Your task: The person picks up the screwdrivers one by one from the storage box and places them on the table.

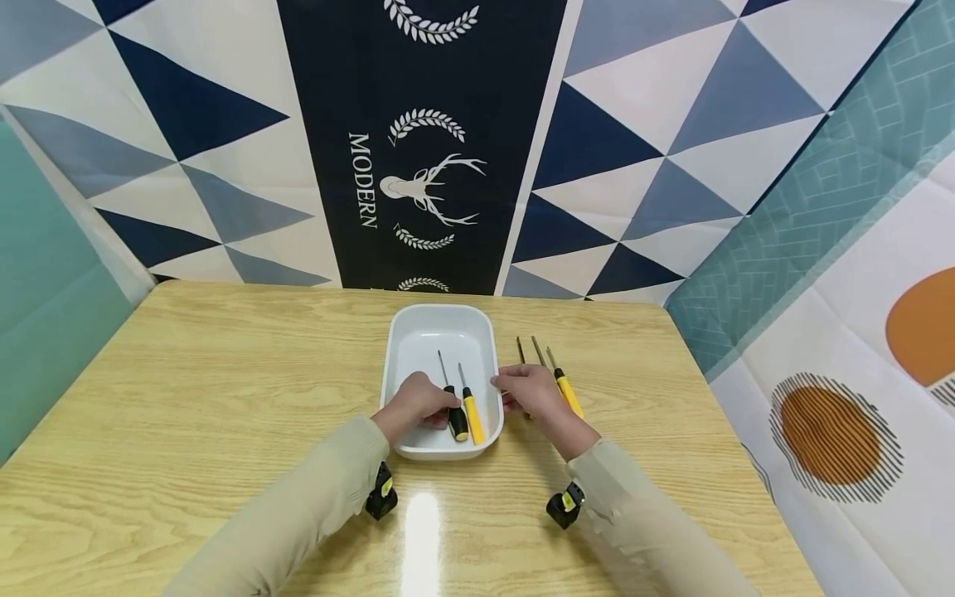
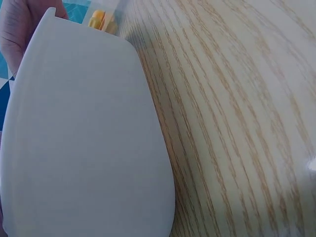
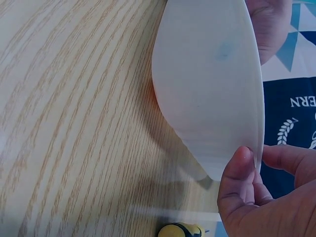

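A white tray (image 1: 440,454) stands on the table in the head view, holding a black-handled screwdriver (image 1: 458,425) and a yellow-handled screwdriver (image 1: 473,417). Reaching in over the left rim, my left hand (image 1: 419,400) pinches the black handle near its shaft end; its lower fingers are partly hidden. My right hand (image 1: 531,396) pinches the tray's right rim between thumb and fingers, which the right wrist view shows closely. The tray's outer wall (image 2: 94,123) fills much of the left wrist view. There, the right hand (image 2: 22,22) shows at the upper corner.
Right of the tray lie more screwdrivers, one with a yellow handle (image 1: 569,394), partly covered by the right hand and wrist. A yellow-and-black handle end (image 3: 173,231) shows low in the right wrist view. The wooden table (image 1: 246,356) meets a patterned wall (image 1: 418,166) at the back.
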Available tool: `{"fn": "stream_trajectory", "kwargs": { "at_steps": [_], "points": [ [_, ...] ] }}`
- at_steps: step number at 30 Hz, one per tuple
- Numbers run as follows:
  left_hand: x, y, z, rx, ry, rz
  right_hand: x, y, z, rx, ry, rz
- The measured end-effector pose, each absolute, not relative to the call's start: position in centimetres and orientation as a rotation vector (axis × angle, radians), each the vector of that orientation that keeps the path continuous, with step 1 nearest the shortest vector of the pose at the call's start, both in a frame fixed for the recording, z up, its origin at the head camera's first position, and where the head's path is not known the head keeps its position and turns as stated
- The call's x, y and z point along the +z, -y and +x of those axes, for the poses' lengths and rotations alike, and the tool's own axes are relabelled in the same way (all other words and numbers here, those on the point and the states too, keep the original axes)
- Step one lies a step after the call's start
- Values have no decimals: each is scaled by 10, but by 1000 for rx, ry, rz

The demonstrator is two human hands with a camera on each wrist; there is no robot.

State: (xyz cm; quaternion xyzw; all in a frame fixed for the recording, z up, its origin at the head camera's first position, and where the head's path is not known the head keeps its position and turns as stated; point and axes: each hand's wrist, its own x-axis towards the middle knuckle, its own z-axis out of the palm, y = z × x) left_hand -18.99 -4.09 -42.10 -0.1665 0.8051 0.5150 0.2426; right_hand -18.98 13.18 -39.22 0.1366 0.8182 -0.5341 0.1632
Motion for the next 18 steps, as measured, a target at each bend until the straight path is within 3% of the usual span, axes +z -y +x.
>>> {"fn": "stream_trajectory", "kwargs": {
  "at_steps": [18],
  "points": [
    [-420,38,-188,1396,-2220,-416,-391,-131,-191,-1525,-2328,388]
  ]
}}
